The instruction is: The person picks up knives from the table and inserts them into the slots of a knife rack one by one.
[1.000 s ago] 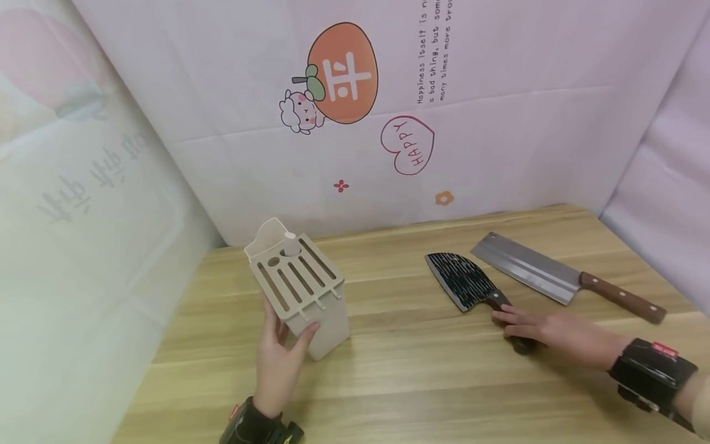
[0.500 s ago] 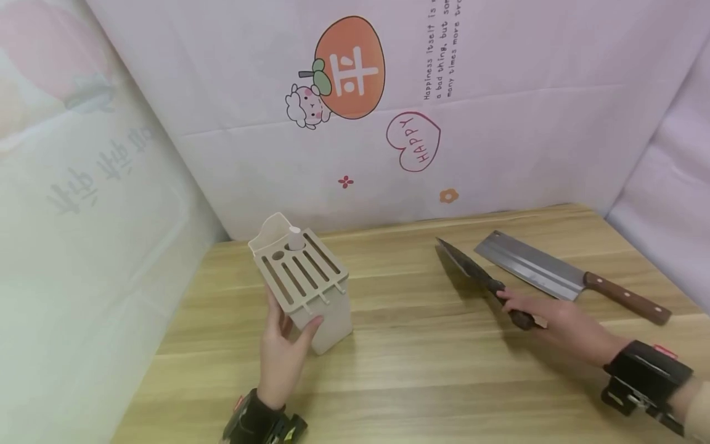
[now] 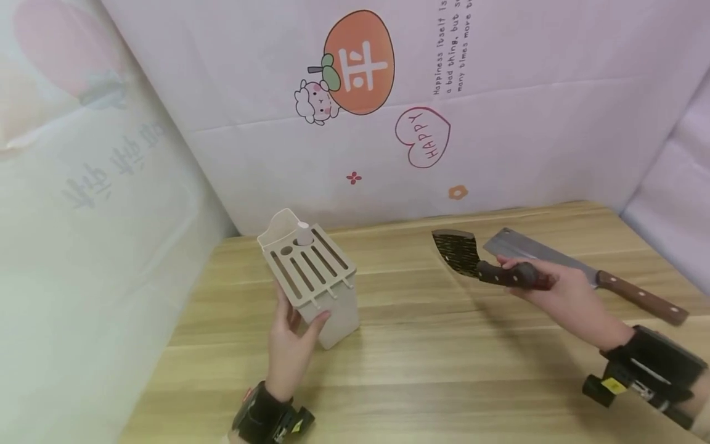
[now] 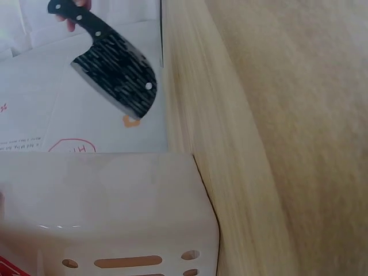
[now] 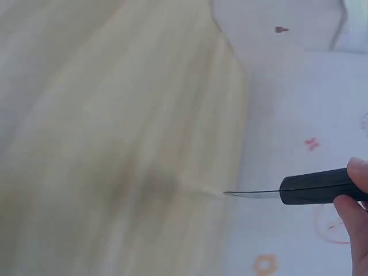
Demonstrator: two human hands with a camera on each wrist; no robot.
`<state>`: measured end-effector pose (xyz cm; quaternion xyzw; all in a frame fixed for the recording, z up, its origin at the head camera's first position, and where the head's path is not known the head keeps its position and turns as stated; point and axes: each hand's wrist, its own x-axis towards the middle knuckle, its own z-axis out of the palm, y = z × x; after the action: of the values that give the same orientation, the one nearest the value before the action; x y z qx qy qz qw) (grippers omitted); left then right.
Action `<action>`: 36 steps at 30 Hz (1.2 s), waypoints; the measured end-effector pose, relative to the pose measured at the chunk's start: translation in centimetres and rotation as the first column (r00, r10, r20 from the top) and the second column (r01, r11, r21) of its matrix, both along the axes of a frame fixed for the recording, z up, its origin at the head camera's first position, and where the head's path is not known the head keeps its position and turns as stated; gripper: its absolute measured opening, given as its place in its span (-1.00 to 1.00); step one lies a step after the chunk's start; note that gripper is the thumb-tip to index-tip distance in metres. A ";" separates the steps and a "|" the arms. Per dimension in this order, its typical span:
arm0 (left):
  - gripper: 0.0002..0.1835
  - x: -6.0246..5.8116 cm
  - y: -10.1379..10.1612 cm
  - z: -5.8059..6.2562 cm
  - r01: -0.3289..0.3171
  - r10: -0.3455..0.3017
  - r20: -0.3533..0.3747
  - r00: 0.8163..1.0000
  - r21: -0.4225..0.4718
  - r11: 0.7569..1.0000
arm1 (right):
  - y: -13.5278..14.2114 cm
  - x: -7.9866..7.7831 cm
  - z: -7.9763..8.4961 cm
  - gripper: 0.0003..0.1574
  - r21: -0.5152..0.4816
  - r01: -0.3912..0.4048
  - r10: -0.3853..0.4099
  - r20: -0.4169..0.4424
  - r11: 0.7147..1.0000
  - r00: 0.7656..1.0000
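Note:
My left hand [image 3: 291,351] holds a beige slotted knife holder [image 3: 342,311] from its near left side, thumb on the front face. A white handle [image 3: 305,234] sticks up from one round hole of the holder; the long slots have nothing in them. My right hand [image 3: 571,302] grips the dark handle of a wide kitchen knife [image 3: 456,251] with a black patterned blade, raised above the table. In the left wrist view the knife [image 4: 122,72] hangs beyond the holder's wall [image 4: 103,190]. The right wrist view shows the knife handle [image 5: 316,187] pinched by fingertips [image 5: 348,210].
A steel cleaver [image 3: 643,296] with a brown wooden handle lies on the wooden table [image 3: 410,382] at the right, partly behind my right hand. A printed white cloth [image 3: 255,166] stands along the table's back edge, with more cloth at both sides.
My right hand has picked the black-bladed knife up off the table and turned it so the handle end faces me. The left hand stays on the holder; the head view has shifted slightly.

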<state>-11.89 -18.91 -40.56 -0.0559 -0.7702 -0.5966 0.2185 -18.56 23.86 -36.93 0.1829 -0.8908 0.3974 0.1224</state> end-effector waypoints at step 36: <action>0.16 0.0 0.1 -0.3 -0.022 0.023 -0.049 0.999 0.014 1.000 | -10.1 -0.8 15.2 -0.09 -0.485 -0.697 0.424 -0.561 0.528 0.711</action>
<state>-11.87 -18.77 -40.86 -0.0604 -0.7611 -0.5977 0.2447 -19.40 13.79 -21.69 0.4810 -0.5341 0.6631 0.2091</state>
